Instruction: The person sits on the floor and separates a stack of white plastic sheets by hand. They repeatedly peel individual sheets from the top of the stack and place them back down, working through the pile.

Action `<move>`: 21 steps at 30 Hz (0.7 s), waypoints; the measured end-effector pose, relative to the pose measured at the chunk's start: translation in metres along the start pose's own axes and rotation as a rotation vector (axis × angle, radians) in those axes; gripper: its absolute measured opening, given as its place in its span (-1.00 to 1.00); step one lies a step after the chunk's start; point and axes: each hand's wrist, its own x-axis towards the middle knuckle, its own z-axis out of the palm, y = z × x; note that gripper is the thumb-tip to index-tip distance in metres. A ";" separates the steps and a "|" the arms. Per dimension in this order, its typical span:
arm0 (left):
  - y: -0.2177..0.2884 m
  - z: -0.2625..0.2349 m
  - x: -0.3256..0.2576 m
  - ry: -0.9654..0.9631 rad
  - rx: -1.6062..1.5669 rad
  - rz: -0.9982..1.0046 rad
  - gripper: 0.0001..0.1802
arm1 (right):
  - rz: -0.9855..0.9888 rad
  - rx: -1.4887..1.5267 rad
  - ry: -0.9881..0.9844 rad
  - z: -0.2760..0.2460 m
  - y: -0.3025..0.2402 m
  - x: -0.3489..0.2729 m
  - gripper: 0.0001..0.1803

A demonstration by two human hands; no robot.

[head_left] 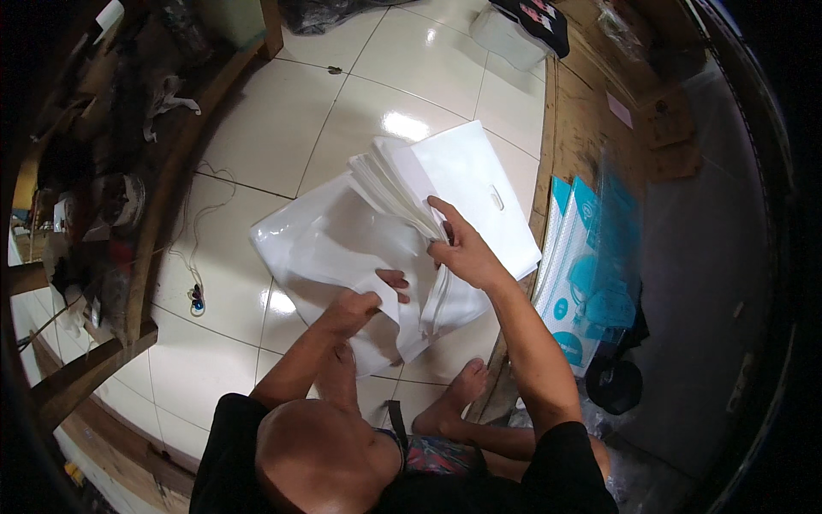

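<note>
A thick stack of white plastic bags (390, 184) with punched handle slots is fanned out above a white tiled floor. My right hand (462, 248) pinches the edges of the stack near its lower right, thumb pressed on the sheets. My left hand (360, 304) grips one white bag (385, 295) by its corner, pulled slightly away from the stack. A larger glossy white sheet (308, 244) lies under the stack on the floor. My bare foot (458, 390) rests on the tiles below the bags.
Blue-and-white printed packets (578, 274) lean against a wooden ledge (548, 137) on the right. A wooden bench with clutter (128, 171) runs along the left. A thin cable (197, 295) lies on the tiles. A white box with a dark cloth (522, 30) sits at the top.
</note>
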 end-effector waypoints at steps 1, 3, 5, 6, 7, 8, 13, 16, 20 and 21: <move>0.003 0.001 -0.001 0.062 -0.025 -0.003 -0.61 | -0.014 -0.044 0.003 -0.001 -0.002 -0.002 -0.17; 0.014 0.005 -0.004 0.190 -0.069 -0.008 -0.61 | -0.060 -0.126 -0.005 0.003 -0.002 -0.002 -0.13; 0.014 0.001 -0.002 0.235 0.022 0.018 -0.66 | -0.118 -0.206 -0.030 0.016 0.005 0.002 -0.09; 0.015 0.001 -0.001 0.273 0.100 -0.002 -0.67 | -0.123 -0.236 -0.052 0.023 0.004 0.003 -0.01; 0.016 0.002 0.000 0.310 0.179 -0.023 -0.68 | -0.095 -0.218 -0.078 0.029 0.006 0.003 0.00; 0.019 0.007 0.002 0.325 0.265 -0.032 -0.69 | -0.065 -0.202 -0.100 0.033 0.010 0.004 0.01; 0.004 0.017 0.015 0.492 0.308 0.081 -0.64 | -0.108 -0.203 -0.109 0.043 0.022 0.006 0.00; 0.003 0.020 0.017 0.495 0.106 0.013 -0.57 | -0.049 -0.257 -0.140 0.035 0.009 0.001 -0.07; 0.000 0.022 0.020 0.442 0.045 0.041 -0.56 | -0.065 -0.156 -0.145 0.026 0.017 0.000 -0.18; -0.002 0.019 0.019 0.393 -0.007 0.061 -0.56 | -0.098 -0.140 -0.127 0.022 0.017 0.000 -0.20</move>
